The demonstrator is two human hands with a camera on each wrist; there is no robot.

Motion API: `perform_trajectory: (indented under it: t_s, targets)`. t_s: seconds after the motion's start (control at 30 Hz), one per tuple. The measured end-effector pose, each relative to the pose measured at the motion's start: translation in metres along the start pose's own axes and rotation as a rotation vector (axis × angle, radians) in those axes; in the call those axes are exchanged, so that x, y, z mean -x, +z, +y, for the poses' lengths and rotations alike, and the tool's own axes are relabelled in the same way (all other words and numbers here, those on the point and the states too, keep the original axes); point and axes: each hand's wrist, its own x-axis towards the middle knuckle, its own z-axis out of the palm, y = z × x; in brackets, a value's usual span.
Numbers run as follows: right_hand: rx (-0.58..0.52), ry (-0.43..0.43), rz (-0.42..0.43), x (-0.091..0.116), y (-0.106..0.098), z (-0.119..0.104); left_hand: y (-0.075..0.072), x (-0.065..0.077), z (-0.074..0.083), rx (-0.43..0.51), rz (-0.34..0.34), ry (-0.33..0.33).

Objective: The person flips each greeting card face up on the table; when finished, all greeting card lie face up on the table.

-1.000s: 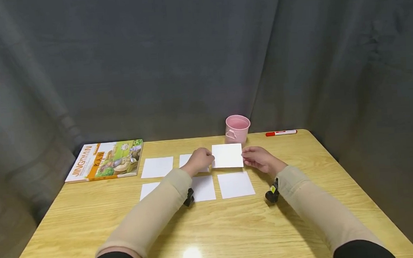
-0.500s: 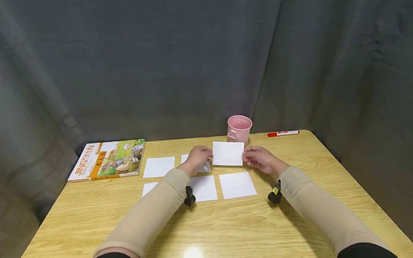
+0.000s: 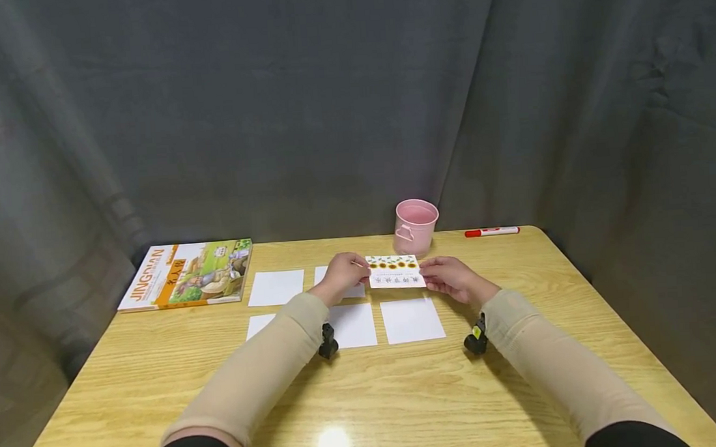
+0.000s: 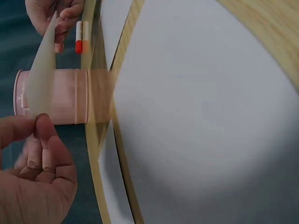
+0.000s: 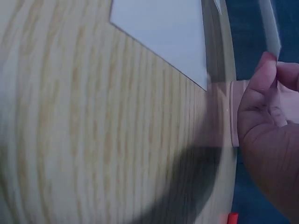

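Observation:
Both hands pinch one card (image 3: 394, 274) by its opposite short edges, above the table and in front of the pink bucket. Its upturned face carries a row of sunflowers and a line of dark characters that looks upside down. The left hand (image 3: 344, 277) grips its left edge between thumb and forefinger, as the left wrist view also shows. At the right edge, the right hand (image 3: 454, 278) does the same. Several white cards lie in rows on the table, among them a front right one (image 3: 412, 320); the left hand and sleeve partly cover others.
A pink bucket (image 3: 416, 227) stands at the table's back edge, behind the held card. Right of it lies a red and white marker (image 3: 492, 232). A book (image 3: 185, 275) with a colourful cover lies at the back left. Dark curtains hang around the wooden table (image 3: 418, 397).
The held card showed a blank white face before; now its printed sunflower side faces up. Both hands stay at nearly the same place. The cards on the table have not moved.

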Motion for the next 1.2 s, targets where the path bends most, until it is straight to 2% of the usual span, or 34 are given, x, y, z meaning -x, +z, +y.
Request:
perform_trajectory:
  t_s: [0.1,0.23,0.37,0.5,0.67,0.83,0.93,1.03,1.13,1.2]
  targets:
    - [0.035,-0.004,0.028,-0.001,0.001,0.0,0.002,-0.001,-0.001,0.014,-0.007,-0.033]
    - [0.068,-0.058,0.021,-0.003,0.004,0.001,0.0,-0.002,-0.006,0.039,-0.024,-0.063]
    - [0.081,-0.145,-0.05,-0.005,0.009,0.002,-0.003,-0.004,-0.009,0.036,-0.039,-0.058]
    - [0.141,-0.19,-0.136,-0.005,0.014,0.001,-0.003,-0.004,-0.007,-0.009,-0.11,-0.051]
    - [0.231,-0.213,-0.227,-0.002,0.021,-0.003,0.0,-0.001,-0.002,-0.069,-0.202,-0.036]
    - [0.245,-0.209,-0.306,0.003,0.025,-0.004,0.003,0.0,0.0,-0.113,-0.238,-0.01]
    - [0.248,-0.21,-0.309,0.003,0.027,-0.005,0.003,0.0,0.0,-0.114,-0.255,0.004]
    - [0.219,-0.197,-0.26,0.002,0.028,-0.005,0.001,0.0,0.0,-0.084,-0.243,0.028]
    - [0.135,-0.155,-0.181,0.002,0.027,-0.007,-0.002,-0.001,0.001,-0.014,-0.16,0.05]
    - [0.066,-0.135,-0.15,0.002,0.024,-0.006,-0.005,-0.001,0.002,0.043,-0.081,0.062]
